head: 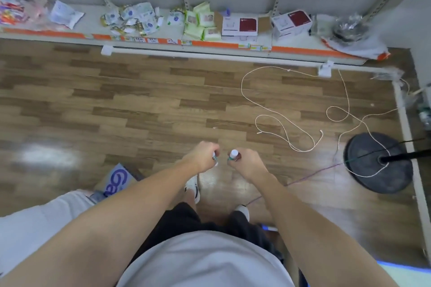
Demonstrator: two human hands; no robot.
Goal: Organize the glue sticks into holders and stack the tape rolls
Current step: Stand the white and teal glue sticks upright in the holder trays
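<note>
Glue stick (234, 154), white cap up, sits in my right hand (247, 162), fingers curled tight round its lower body. My left hand (203, 156) is closed on a second small item (214, 157), mostly hidden; cannot tell what. Both hands held out close together over the wood floor (144, 109). Shelf (210, 44) of packets well ahead; loose cord (289, 123) lies to the right.

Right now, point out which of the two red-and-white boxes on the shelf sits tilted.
The right-hand red-and-white box, beside the dark bagged bundle; it sits skewed, while the left box lies flat and square.
</note>
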